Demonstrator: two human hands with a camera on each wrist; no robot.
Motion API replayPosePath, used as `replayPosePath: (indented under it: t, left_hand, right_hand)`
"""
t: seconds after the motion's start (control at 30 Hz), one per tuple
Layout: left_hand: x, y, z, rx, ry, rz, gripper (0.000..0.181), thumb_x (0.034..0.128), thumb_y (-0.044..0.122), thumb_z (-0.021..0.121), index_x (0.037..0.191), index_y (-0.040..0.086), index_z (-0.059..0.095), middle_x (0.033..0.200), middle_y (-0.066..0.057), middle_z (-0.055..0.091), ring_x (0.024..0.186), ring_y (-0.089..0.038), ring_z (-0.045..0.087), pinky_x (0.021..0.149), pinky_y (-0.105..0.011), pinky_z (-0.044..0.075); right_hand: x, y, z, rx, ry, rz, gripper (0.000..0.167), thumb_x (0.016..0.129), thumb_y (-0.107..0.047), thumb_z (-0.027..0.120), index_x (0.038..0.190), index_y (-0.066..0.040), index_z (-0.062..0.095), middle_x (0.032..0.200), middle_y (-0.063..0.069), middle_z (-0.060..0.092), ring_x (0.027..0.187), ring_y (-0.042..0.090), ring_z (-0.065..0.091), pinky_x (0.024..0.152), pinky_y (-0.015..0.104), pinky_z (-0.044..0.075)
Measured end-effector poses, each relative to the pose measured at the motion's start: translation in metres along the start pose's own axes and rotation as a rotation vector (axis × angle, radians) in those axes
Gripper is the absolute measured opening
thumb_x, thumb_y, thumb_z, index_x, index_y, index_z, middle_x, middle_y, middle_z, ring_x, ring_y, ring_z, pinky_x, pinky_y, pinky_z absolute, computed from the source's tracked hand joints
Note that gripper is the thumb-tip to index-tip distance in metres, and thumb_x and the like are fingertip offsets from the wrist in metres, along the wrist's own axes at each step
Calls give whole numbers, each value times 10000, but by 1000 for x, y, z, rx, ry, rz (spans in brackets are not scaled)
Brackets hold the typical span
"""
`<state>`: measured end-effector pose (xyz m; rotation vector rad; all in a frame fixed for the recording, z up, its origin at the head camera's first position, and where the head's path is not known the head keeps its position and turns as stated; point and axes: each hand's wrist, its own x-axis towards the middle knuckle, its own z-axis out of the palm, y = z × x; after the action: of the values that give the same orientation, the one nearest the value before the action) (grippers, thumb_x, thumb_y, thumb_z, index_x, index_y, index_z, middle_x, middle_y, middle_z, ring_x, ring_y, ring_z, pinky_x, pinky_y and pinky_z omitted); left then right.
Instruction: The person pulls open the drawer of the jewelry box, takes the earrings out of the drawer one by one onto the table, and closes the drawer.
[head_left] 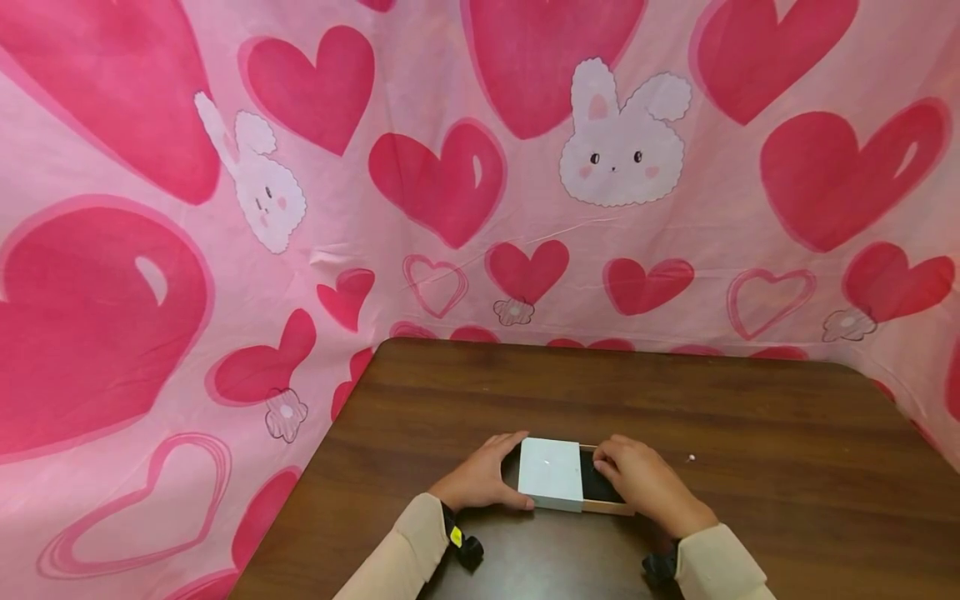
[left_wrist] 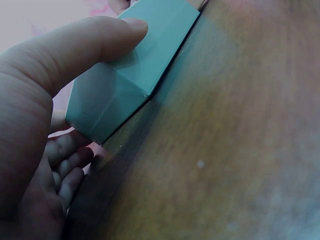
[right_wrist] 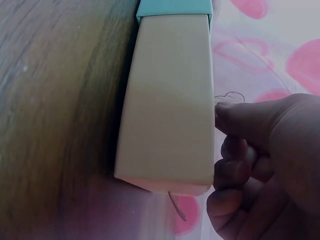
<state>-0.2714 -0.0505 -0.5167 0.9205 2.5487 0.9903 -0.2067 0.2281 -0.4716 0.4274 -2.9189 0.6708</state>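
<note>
A slide-out box has a pale mint sleeve [head_left: 550, 470] and a tan inner drawer [right_wrist: 167, 100] pulled partway out to the right. The drawer's inside [head_left: 596, 483] is black. My left hand [head_left: 480, 477] holds the sleeve's left end, thumb on the near side and fingers toward the far side. Over the drawer's exposed part is my right hand [head_left: 647, 479], its thumb and fingers curled close together at the black inside. Whether anything lies between those fingertips is hidden. A thin brown ribbon tab [right_wrist: 177, 207] hangs from the drawer's end.
A small whitish bead-like item [head_left: 692, 457] lies on the brown wooden table [head_left: 600, 383], right of my right hand. Pink cloth [head_left: 532, 225] printed with hearts and rabbits hangs behind the table and along its left side.
</note>
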Motion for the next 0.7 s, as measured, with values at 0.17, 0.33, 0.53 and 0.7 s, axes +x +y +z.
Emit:
replayPosePath:
  t: [0.17, 0.33, 0.53, 0.7]
  left_hand:
    - [1, 0, 0, -2, 4, -1, 1092, 662, 603, 817, 1542, 233, 287, 1509, 49, 353, 1352, -158, 328, 1055, -499, 332]
    - [0, 1, -1, -5, 5, -11, 1083, 664, 586, 824, 1539, 237, 291, 1508, 42, 355, 1352, -161, 331, 1060, -502, 325]
    - [1, 0, 1, 2, 1, -9, 1083, 661, 600, 820, 1538, 248, 290, 1506, 46, 357, 1350, -160, 333, 1057, -495, 331]
    - [0, 0, 0, -3, 1, -9, 1082, 659, 607, 818, 1537, 258, 291, 1500, 36, 363, 1339, -162, 343, 1049, -493, 339]
  right_hand:
    - [-3, 2, -2, 19, 11, 6, 51, 910, -181, 698, 917, -131, 689, 852, -134, 543, 760, 82, 518, 734, 367, 487]
    - [-4, 3, -3, 23, 31, -1, 53, 910, -184, 699, 916, -133, 687, 850, -141, 538, 761, 81, 509, 732, 368, 479]
    - [-6, 4, -3, 19, 51, -6, 56, 909, -178, 699, 920, -124, 690, 855, -139, 547, 776, 90, 522, 750, 378, 481]
    - [-7, 5, -4, 17, 71, -21, 59, 915, -174, 691, 935, -119, 697, 868, -138, 558, 790, 92, 540, 758, 384, 486]
